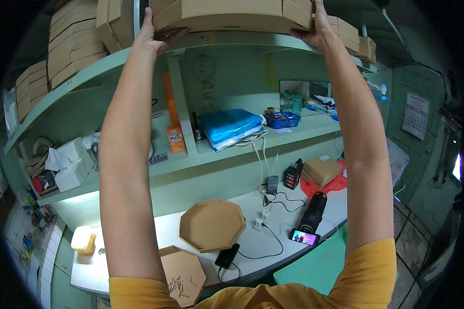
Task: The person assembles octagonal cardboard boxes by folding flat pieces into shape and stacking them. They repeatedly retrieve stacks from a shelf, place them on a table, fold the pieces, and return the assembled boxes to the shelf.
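Both arms reach up, and a brown cardboard box (232, 11) with angled corners is held between my hands at the top edge of the view. My left hand (153, 37) grips its left end, thumb up along the side and fingers under the bottom. At the right end, my right hand (317, 30) holds it in much the same way. The box is level with the upper green shelf (227, 38); whether it rests there I cannot tell. Its top is cut off by the frame. More cardboard boxes (75, 44) are stacked on that shelf to the left, and smaller ones (347, 32) to the right.
A lower shelf carries a blue plastic-wrapped bundle (232, 126), an orange box (176, 138) and a blue basket (283, 120). On the white table (165, 221) lie two octagonal cardboard pieces (212, 225), a black phone (227, 256), a lit phone (304, 237), cables and a tub (83, 240).
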{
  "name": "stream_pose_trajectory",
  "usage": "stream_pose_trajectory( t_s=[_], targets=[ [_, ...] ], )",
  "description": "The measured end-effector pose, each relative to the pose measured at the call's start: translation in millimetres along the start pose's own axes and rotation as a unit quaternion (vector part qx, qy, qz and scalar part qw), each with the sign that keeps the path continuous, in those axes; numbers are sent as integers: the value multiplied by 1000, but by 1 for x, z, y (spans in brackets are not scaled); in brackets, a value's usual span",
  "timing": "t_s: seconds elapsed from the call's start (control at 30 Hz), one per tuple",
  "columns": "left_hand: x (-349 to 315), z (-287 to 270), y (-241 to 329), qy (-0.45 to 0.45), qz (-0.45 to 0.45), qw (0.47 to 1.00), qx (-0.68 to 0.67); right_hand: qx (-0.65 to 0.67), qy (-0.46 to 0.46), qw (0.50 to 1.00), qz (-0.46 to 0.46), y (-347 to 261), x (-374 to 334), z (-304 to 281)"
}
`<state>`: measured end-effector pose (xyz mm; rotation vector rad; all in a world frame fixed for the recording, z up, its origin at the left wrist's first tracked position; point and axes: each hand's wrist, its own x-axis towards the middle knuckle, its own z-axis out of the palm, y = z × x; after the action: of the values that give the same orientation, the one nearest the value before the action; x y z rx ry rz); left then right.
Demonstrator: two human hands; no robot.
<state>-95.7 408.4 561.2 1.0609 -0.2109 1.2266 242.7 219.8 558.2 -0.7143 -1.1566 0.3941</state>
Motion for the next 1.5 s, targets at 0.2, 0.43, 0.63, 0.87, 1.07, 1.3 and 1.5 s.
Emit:
stream_pose_trajectory(
  t_s=[0.2,0.43,0.63,0.87,1.07,1.3,1.5],
  targets=[
    [4,-13,16,6,14,1000,-19,14,11,999,-39,26,24,25],
    [24,-33,25,9,46,998,-47,51,5,998,-22,55,56,32],
    [29,-43,20,31,92,995,20,29,6,999,-30,62,57,31],
    [23,-39,17,100,145,966,191,-3,-6,999,-44,57,48,37],
    [0,-25,6,77,183,942,272,9,4,999,-32,50,39,40],
    [-29,-17,-4,2,224,794,565,15,29,999,-12,48,40,38],
    [-39,-5,-3,50,242,739,627,-31,59,998,15,45,57,32]
  ],
)
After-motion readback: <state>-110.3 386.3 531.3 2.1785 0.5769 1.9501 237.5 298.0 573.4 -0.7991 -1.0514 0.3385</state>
